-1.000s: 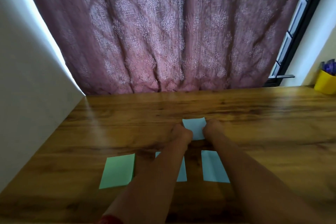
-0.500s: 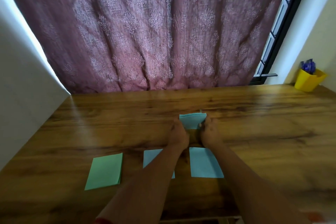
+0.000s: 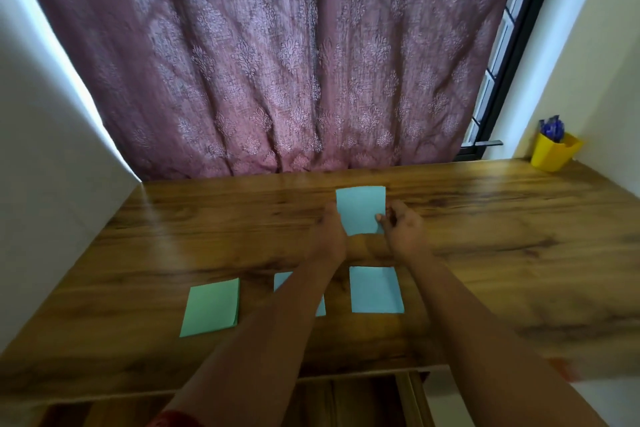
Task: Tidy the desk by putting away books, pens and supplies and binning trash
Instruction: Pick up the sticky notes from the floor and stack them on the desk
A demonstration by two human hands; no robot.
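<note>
patterned mauve curtain (image 3: pixel 277 62), black window frame (image 3: pixel 516 55)

Dim daylight thru curtain (image 3: pixel 277 62), wide-angle edge warp, maybe slight blur.

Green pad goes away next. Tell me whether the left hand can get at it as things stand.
Probably yes, once freed: the left hand grips the blue paper now, but the green pad lies uncovered on the desk, left of that forearm.
</note>
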